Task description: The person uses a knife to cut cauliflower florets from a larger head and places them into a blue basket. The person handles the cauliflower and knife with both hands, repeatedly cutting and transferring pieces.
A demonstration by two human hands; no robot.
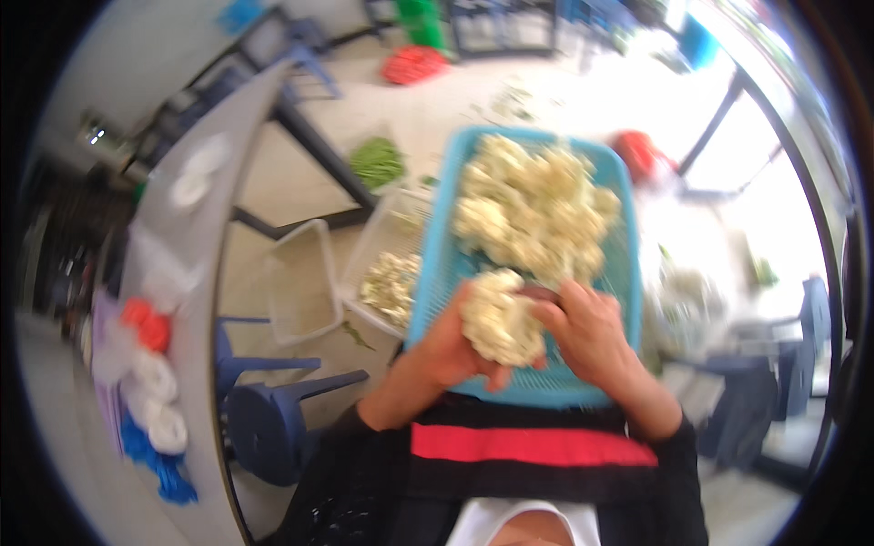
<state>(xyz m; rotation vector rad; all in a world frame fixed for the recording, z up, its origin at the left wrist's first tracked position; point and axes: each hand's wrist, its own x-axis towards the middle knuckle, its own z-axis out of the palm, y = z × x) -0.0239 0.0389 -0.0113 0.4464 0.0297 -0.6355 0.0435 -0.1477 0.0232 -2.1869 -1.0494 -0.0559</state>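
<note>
My left hand (454, 351) holds a pale cauliflower piece (502, 321) from its left side and from below. Close against the piece on the right, my right hand (590, 334) grips a small dark brownish object (541, 293), perhaps a knife handle; blur and my fingers hide the rest of it. Both hands are over the near part of a blue plastic basket (631, 273). Many cauliflower florets (532, 205) are heaped in the basket's far part, just beyond my hands.
At the left are a white basket (351, 273) with small cauliflower pieces, an empty clear container (300, 286), a blue stool (266, 433) and a long table (212, 273) with rolled bags. Green vegetables (377, 164) and red bags (413, 65) lie farther off.
</note>
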